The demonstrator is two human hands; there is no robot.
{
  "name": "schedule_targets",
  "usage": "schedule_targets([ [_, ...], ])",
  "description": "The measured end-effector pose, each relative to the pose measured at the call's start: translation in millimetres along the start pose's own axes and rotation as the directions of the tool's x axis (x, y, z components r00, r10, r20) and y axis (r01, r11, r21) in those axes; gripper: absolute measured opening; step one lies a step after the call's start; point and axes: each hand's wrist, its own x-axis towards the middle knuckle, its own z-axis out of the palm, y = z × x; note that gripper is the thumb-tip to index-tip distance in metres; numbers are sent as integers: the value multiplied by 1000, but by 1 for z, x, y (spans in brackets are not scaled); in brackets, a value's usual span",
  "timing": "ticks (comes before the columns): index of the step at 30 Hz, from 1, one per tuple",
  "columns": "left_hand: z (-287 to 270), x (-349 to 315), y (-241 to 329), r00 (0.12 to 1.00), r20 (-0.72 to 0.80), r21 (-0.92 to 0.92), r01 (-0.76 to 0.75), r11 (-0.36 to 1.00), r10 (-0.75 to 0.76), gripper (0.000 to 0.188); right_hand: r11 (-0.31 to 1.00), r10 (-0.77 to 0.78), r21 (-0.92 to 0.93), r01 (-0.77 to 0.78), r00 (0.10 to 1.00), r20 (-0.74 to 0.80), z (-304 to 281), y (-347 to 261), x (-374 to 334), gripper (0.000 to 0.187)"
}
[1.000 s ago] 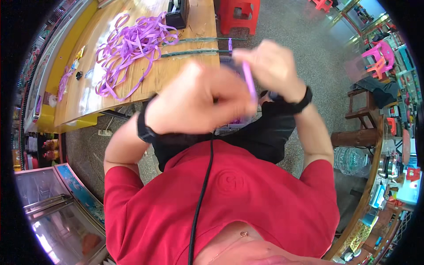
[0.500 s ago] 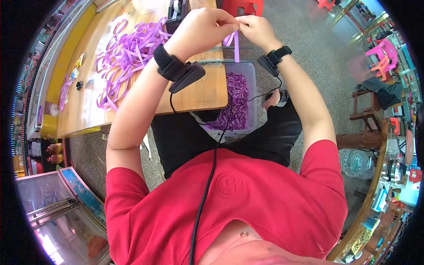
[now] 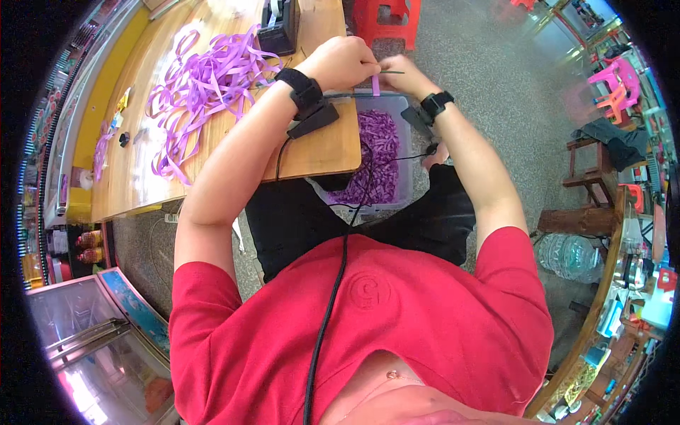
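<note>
My left hand is above the table's right edge, its fingers pinched together. A short length of purple ribbon hangs just below its fingertips. A thin dark rod sticks out from those fingertips and crosses in front of my right hand. The right hand's fingers are curled in close to the left; what they hold is hidden. Beneath both hands, a clear plastic bin holds many small purple ribbon pieces. A loose heap of purple ribbon lies on the table to the left.
The wooden table carries a black tape dispenser at its far side. A red plastic stool stands beyond the bin. Black straps with devices sit on both wrists, and a black cable runs down my front. A glass-topped freezer is at lower left.
Both hands have come lower and nearer. The right hand's fingers have turned partly behind the left fingertips. Less purple ribbon shows below the hands, and the thin rod now crosses the right hand.
</note>
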Motion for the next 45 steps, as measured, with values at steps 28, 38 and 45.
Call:
schedule_targets([
  [28, -17, -9, -2, 952, 196, -253, 282, 925, -237, 32, 897, 258, 389, -210, 963, -76, 81, -49, -132, 23],
  [38, 0, -11, -22, 983, 94, -190, 174, 966, -158, 34, 847, 223, 509, -152, 972, -80, 84, -109, -221, 20],
  [45, 8, 3, -20, 979, 126, -164, 183, 969, -163, 32, 719, 256, 673, -174, 966, -24, 70, -128, -224, 21],
])
